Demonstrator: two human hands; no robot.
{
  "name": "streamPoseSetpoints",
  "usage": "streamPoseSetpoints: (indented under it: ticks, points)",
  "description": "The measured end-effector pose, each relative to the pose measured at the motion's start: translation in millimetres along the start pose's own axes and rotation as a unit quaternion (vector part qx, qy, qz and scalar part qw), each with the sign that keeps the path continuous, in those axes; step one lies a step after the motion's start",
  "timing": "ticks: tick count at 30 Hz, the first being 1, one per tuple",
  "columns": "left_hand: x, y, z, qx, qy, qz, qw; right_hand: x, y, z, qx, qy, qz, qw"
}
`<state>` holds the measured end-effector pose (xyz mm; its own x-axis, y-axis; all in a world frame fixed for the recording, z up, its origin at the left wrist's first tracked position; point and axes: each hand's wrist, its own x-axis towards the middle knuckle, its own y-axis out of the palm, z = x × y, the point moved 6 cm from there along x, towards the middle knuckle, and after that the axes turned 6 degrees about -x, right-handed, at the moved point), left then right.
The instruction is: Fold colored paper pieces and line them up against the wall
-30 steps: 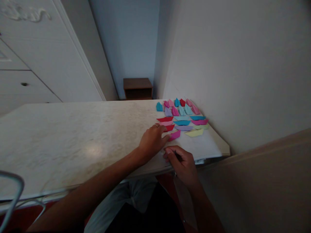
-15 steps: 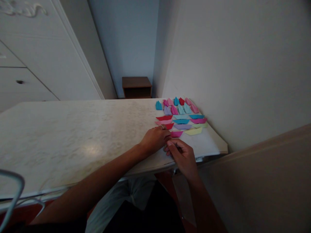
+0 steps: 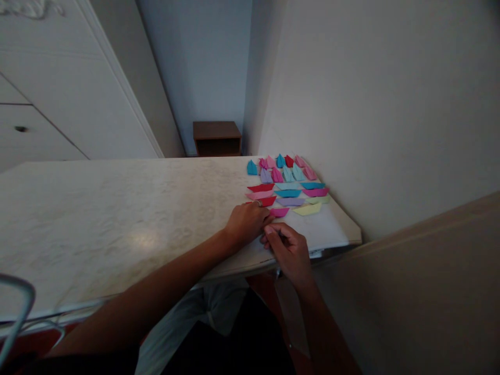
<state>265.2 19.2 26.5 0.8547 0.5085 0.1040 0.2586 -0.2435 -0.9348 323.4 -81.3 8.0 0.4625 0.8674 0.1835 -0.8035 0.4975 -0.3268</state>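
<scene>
My left hand (image 3: 248,223), with a ring on one finger, is closed with its fingertips bent down by the pink folded paper boat (image 3: 280,212). Close against it, my right hand (image 3: 288,250) is closed in a pinch near the table's front edge. Whatever lies between the fingers of both hands is hidden. Beyond them, several flat folded paper boats lie in rows, among them a red one (image 3: 261,187), a blue one (image 3: 288,193) and a yellow one (image 3: 308,209). Behind these stand small folded paper figures, such as a blue one (image 3: 252,167) and a purple one (image 3: 266,175).
A white sheet (image 3: 324,229) lies under the right part of the rows. The pale marbled table (image 3: 117,208) stretches left, and a wall (image 3: 371,114) borders it on the right. A brown open box-shaped cabinet (image 3: 217,129) stands beyond; a white wardrobe (image 3: 78,104) is at left.
The whole view has shifted slightly, so things appear a little further left. Both hands keep nearly the same pose, close together.
</scene>
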Motion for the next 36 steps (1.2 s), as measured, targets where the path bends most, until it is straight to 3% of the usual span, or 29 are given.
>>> streamPoseSetpoints:
  ticks: [15,21,25,29,36]
  points:
    - [-10,-5,-1,0.041,-0.001,-0.027,0.999,3,-1,-1,0.014,0.002,0.003,1.0]
    - [-39,-27,18,-0.026,-0.037,-0.111,0.993,13,6,6,0.025,0.016,-0.007,1.0]
    - [-75,-45,43,-0.129,-0.094,-0.189,0.969,21,36,29,0.062,-0.01,0.025,0.998]
    - [-115,-59,70,-0.223,-0.135,-0.258,0.93,28,86,58,0.095,-0.03,0.091,0.991]
    - [-176,-64,128,-0.369,-0.24,-0.338,0.832,25,173,71,0.128,0.012,0.169,0.977]
